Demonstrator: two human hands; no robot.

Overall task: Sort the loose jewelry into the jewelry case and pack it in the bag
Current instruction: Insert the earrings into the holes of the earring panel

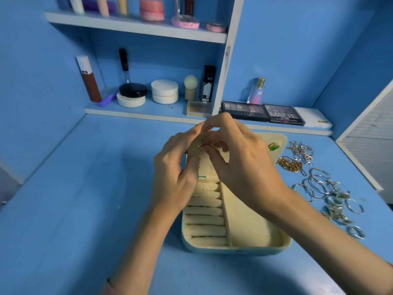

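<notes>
An open jewelry case [244, 249] with a teal shell and cream lining lies on the blue desk, its ring rolls [205, 220] on the left and a bare compartment on the right. Its raised lid panel [276, 138] carries a green earring [273, 146]. My left hand [174, 173] grips the lid's left edge. My right hand [240, 162] pinches a small gold earring [215, 145] against that panel. Loose gold chains [290, 165], silver chains [301, 150] and several silver rings and bangles [331, 196] lie to the right of the case.
Eyeshadow palettes [263, 113] and a perfume bottle [257, 91] sit on a ledge behind the case. Shelves [136, 28] with jars and tubes rise at the back left. A white panel [370, 133] borders the desk on the right. No bag is in view.
</notes>
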